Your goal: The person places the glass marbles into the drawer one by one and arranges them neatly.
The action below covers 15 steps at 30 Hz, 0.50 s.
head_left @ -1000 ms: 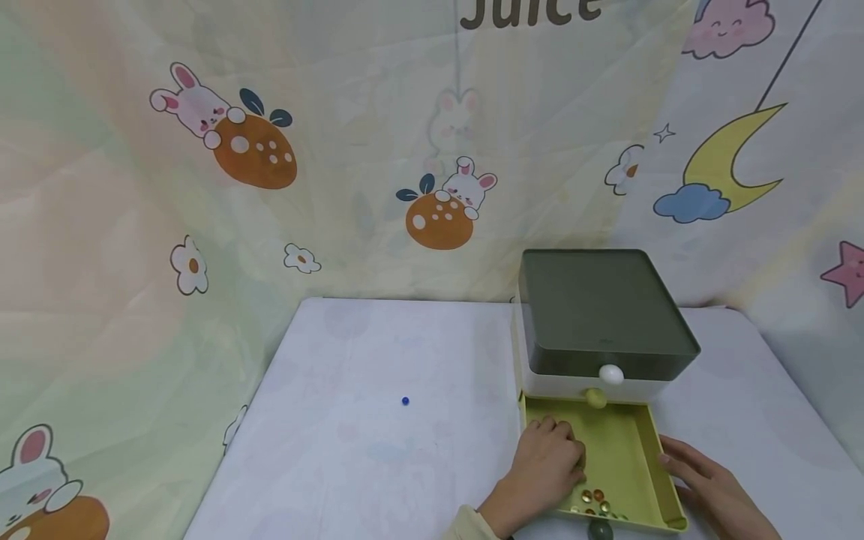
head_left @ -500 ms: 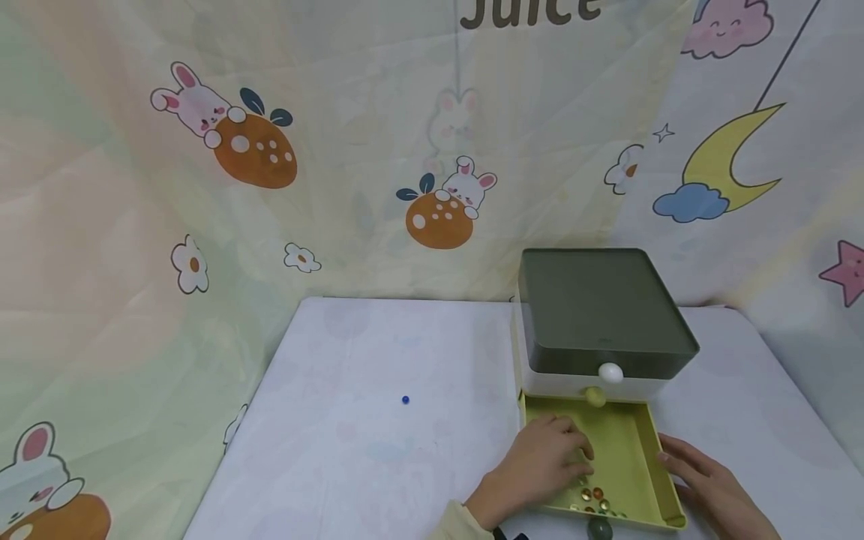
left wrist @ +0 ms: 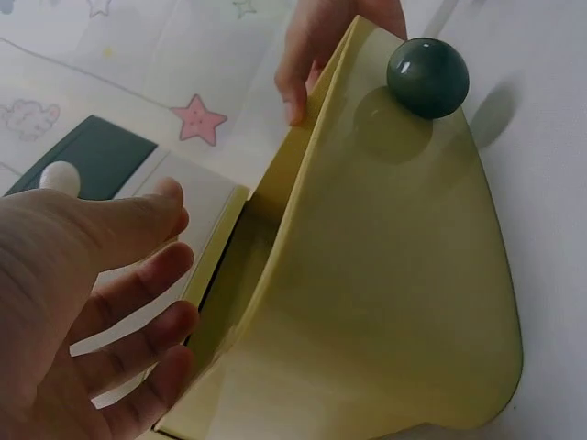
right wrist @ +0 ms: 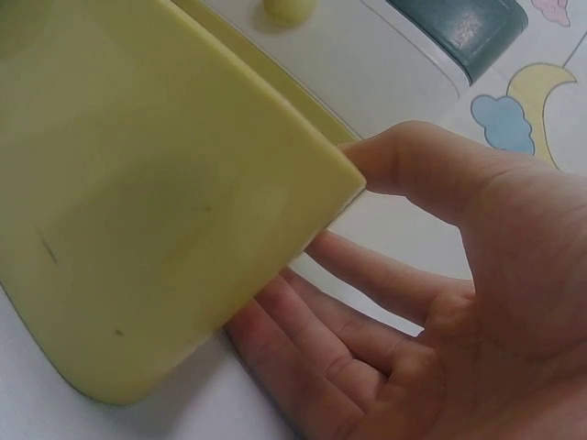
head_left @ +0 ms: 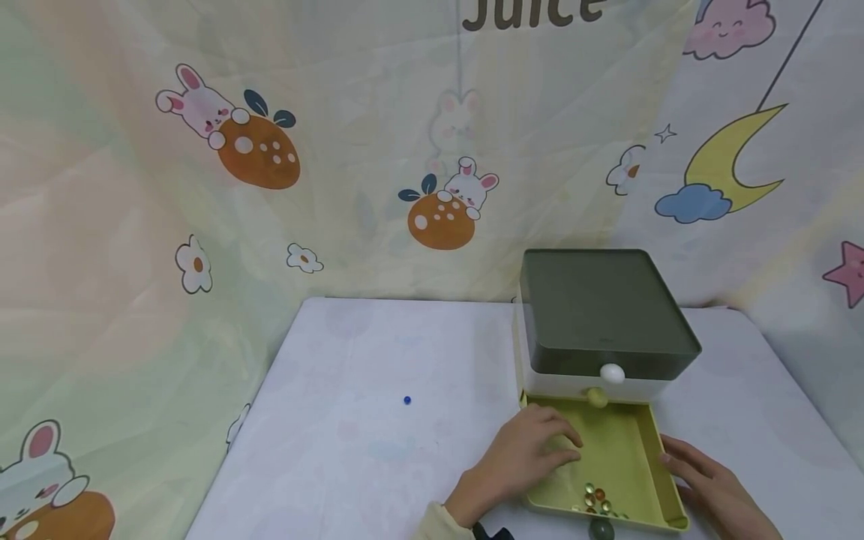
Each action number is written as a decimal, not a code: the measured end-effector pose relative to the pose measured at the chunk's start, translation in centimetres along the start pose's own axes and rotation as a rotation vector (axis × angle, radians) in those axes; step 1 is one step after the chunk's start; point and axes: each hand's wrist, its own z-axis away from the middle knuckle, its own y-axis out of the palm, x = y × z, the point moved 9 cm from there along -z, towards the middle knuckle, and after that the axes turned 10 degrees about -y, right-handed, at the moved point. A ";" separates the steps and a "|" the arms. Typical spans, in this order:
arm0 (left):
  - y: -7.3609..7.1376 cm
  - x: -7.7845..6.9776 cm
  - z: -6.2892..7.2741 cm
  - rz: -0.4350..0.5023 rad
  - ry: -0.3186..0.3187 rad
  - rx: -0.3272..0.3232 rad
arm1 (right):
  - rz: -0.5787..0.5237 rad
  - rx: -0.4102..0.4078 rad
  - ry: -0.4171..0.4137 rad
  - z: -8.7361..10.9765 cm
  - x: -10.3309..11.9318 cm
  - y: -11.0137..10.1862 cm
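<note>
A yellow drawer is pulled out from the low cabinet. Several small glass marbles lie near its front wall, amber, clear and greenish. Over the drawer's left side is my left hand, its fingers apart and holding nothing; the left wrist view also shows the gap between thumb and fingers. My right hand touches the outer right side of the drawer, fingers loosely extended low along the wall and thumb near the rim. A small blue bead lies on the white table, left of the drawer.
The cabinet has a dark green top and white body, with a white knob and a yellow-green knob on its front. A dark green knob sticks out from the drawer front. Printed cloth hangs behind the table.
My left hand has opened its fingers and drawn back leftward. One more marble now shows in the drawer, just behind the others. My right hand stays at the drawer's side.
</note>
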 end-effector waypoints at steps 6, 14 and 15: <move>-1.7 0.5 0.4 0.052 0.020 -0.093 | 0.021 0.003 -0.005 0.0 0.0 0.0; -3.4 1.8 0.9 0.183 0.048 -0.176 | 0.014 -0.003 -0.002 0.0 0.0 0.0; -3.6 2.0 1.0 0.201 0.047 -0.181 | 0.015 -0.004 -0.003 0.1 0.0 0.0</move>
